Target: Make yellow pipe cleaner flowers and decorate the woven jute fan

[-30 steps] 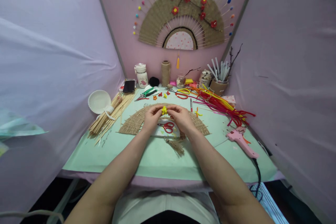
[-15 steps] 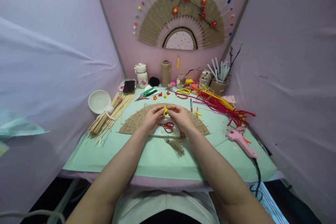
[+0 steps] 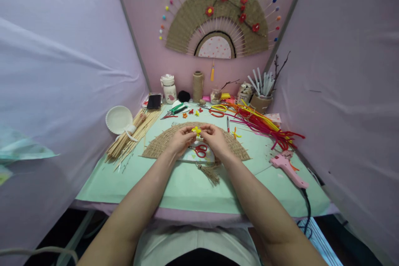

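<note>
My left hand (image 3: 181, 140) and my right hand (image 3: 214, 139) meet over the middle of the green table (image 3: 174, 185). Both pinch a small yellow pipe-cleaner flower (image 3: 196, 130) between their fingertips. Under the hands lies a flat woven straw fan (image 3: 158, 145) with a tassel (image 3: 209, 173) at its near end. Red-handled scissors (image 3: 200, 150) lie on the fan, just below my right hand.
A pink glue gun (image 3: 288, 170) lies at the right with its cord running off the edge. Red and yellow pipe cleaners (image 3: 262, 124), a stick bundle (image 3: 131, 137), a white paper plate (image 3: 118, 119), green pliers (image 3: 174, 110), jars and a twine spool (image 3: 197, 86) line the back.
The yellow flower has turned a little between my fingertips. The view has dipped slightly, and both hands stay in the same place.
</note>
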`<state>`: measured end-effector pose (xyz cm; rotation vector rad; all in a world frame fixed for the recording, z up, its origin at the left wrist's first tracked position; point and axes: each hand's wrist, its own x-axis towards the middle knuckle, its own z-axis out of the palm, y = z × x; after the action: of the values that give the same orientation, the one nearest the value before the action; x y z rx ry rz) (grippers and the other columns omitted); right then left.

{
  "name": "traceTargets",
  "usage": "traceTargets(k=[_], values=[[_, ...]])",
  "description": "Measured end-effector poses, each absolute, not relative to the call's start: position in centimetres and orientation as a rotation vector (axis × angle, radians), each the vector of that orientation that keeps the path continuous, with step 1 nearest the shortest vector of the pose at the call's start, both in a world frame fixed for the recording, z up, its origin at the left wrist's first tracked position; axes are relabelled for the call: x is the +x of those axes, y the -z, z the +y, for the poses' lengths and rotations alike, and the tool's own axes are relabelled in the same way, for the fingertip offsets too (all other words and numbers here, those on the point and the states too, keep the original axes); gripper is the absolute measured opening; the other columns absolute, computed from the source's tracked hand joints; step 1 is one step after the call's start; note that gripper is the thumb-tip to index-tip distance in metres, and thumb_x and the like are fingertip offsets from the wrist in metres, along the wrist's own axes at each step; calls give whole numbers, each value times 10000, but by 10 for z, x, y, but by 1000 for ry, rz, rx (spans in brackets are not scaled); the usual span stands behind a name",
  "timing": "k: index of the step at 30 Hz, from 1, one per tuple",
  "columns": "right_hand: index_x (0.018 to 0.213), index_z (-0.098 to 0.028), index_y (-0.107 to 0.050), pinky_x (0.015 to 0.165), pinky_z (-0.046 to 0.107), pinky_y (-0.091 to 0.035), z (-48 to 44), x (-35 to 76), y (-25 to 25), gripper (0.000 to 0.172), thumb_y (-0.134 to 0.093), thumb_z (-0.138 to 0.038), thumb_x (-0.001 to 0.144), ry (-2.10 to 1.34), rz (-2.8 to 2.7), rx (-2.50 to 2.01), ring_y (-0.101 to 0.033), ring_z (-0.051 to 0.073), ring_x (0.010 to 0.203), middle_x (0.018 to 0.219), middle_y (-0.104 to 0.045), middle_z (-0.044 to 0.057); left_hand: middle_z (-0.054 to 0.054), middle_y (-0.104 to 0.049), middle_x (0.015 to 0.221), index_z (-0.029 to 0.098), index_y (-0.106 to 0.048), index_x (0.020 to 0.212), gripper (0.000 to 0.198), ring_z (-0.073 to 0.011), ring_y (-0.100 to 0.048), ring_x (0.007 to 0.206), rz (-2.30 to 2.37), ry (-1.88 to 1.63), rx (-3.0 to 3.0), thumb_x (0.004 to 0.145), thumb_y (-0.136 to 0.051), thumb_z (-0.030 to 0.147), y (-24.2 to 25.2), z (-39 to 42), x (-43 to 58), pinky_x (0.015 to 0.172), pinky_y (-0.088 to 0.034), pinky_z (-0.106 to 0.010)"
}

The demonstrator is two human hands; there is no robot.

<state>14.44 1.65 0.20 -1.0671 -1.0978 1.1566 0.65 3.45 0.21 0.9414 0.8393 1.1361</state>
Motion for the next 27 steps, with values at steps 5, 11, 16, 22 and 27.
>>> traceTargets(k=[5,11,16,22,27], values=[[875,-172,-571,522,212,-392,17,143,-1,275,-632,-251,620,-1113,-1132,-1089,-515,96,552,641,-606,-31,5,-630,708,148,-589,838,372,-96,-572,640,882,-1246,1030,535,-787,235,0,35,11,617,-434,-229],[900,-167,-574,554,220,-417,16,143,-3,310,-650,-251,612,-1109,-1145,-1127,-555,114,615,699,-638,-8,21,-609,668,142,-561,864,388,-88,-557,592,988,-1284,1147,545,-763,231,3,36,12,577,-413,-217],[838,-164,-635,576,236,-430,14,144,-5,232,-639,-290,643,-1122,-1149,-1149,-576,137,677,738,-650,15,-13,-649,751,139,-570,911,430,-109,-598,670,921,-1242,1147,550,-776,248,0,34,12,640,-449,-237],[780,-170,-648,619,251,-433,17,145,-3,179,-620,-297,657,-1027,-1207,-1095,-562,134,661,733,-649,7,-7,-638,712,139,-611,793,344,-111,-590,676,872,-1209,1026,528,-794,261,-2,31,13,665,-463,-247],[741,-177,-624,601,248,-413,17,146,-3,122,-597,-250,647,-965,-1254,-1100,-526,122,616,684,-614,-13,-7,-639,699,142,-645,728,280,-107,-578,652,890,-1185,1003,520,-795,255,0,32,13,675,-464,-259]])
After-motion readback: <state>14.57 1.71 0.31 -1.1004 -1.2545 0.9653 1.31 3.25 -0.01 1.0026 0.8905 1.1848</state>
